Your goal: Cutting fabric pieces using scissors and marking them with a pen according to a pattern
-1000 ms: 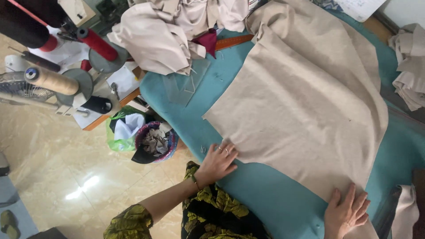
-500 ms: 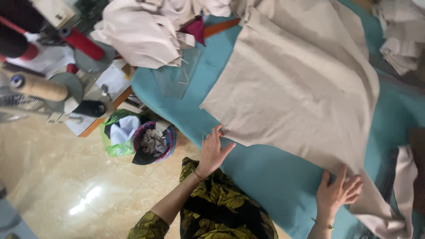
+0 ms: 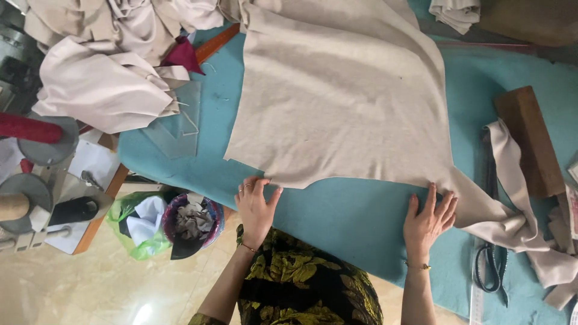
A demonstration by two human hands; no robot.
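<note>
Both hands have been slid further apart along the near edge of the cloth since a second ago, and the beige cloth point(image 3: 343, 102) is now laid flatter and squarer on the teal table point(image 3: 355, 222).

Closest in, the left hand point(image 3: 256, 204) is pressed flat, fingers spread, nothing pinched, with only its fingertips on the cloth's near left corner. The right hand point(image 3: 428, 218) is laid open the same way, palm down, fingertips on the near right corner where the cloth narrows into a long tail point(image 3: 512, 222). Nothing is actually gripped by either hand; the cloth is just pinned under the fingers.

Just left of the left hand and below the table edge, a scrap bin point(image 3: 192, 219) and a green bag point(image 3: 135, 225) can be seen. Right of the right hand, scissors point(image 3: 490, 271) are lying under that tail, with a wooden block point(image 3: 530, 141) beyond them.

Further out past both hands, the cloth is spread wide, and a pile of pale fabric point(image 3: 108, 78) is heaped up beyond the left hand beside a clear ruler point(image 3: 177, 123).

What could go wrong, probably: since the cloth is only held by fingertips, a rough smoothing push could bunch it up or drag it crooked. The hanging tail might also snag on the scissors and tug the right corner out of line.
</note>
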